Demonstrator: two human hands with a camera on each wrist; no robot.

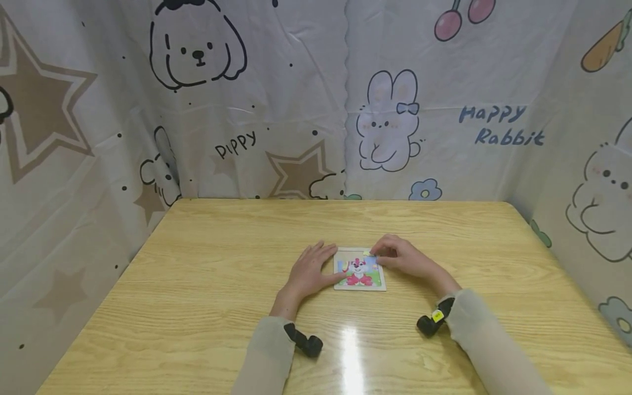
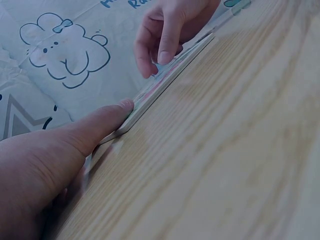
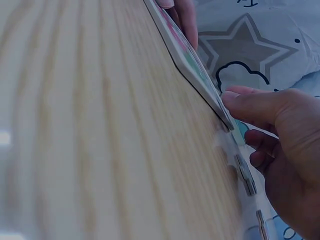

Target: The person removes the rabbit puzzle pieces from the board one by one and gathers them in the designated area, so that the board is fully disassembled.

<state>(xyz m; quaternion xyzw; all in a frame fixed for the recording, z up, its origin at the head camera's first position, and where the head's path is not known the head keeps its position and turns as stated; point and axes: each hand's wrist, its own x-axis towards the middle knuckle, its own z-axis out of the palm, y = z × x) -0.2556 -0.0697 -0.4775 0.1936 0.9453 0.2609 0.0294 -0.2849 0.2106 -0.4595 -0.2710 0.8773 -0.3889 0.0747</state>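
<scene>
A small square jigsaw puzzle [image 1: 360, 281] in a pale frame lies on the table, its picture a pink-and-white cartoon animal on green and blue. Part of the picture's upper left shows bare board. My left hand [image 1: 310, 269] steadies the puzzle from the left, fingers stretched along that side to the top corner. The left thumb presses on the lower left of the picture. At the upper right corner, my right hand [image 1: 402, 257] pinches a small yellowish puzzle piece [image 1: 367, 253], index fingertip right at it. In the right wrist view the right thumb [image 3: 250, 105] lies at the puzzle's edge.
The wood-grain table [image 1: 222, 236] spreads around the puzzle on all sides. Printed curtains [image 1: 296, 82] hang behind it and along both sides. Each wrist wears a black camera strap, with a pale sleeve [image 1: 269, 351] above it.
</scene>
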